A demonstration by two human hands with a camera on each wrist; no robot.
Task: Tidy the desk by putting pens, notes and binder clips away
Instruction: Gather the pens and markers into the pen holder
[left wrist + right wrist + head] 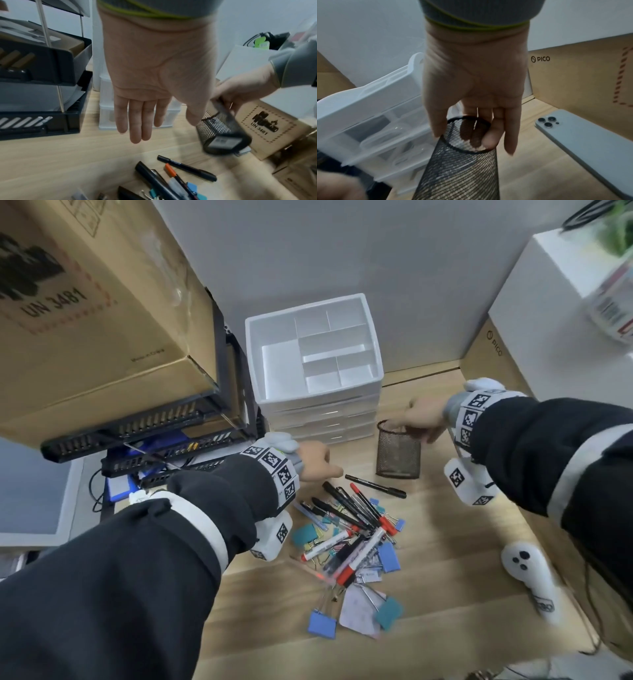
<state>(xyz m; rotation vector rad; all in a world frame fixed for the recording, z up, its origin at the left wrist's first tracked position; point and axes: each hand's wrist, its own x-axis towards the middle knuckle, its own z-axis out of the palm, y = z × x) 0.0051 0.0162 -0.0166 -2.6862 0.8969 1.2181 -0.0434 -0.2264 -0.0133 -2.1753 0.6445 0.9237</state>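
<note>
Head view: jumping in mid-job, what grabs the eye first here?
The jumble of pens and binder clips sprawled mid-desk stands out first, with paper notes at its near edge. Just beyond it, the right hand grips the rim of a black mesh pen cup, while the left hand hovers over the pile. Behind stands an empty white drawer organizer.

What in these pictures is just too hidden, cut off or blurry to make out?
- Left hand fingers: head view, hidden behind its knuckles.
- Notes writing: head view, too small and blurred.
- Pile of pens: left wrist view, cut off by the bottom edge.
- Organizer drawers' contents: head and right wrist views, frosted fronts hide them.
- Mesh cup base: right wrist view, cut off; the right hand grips the rim.
- Phone: right wrist view, cut off at the right edge.
</note>
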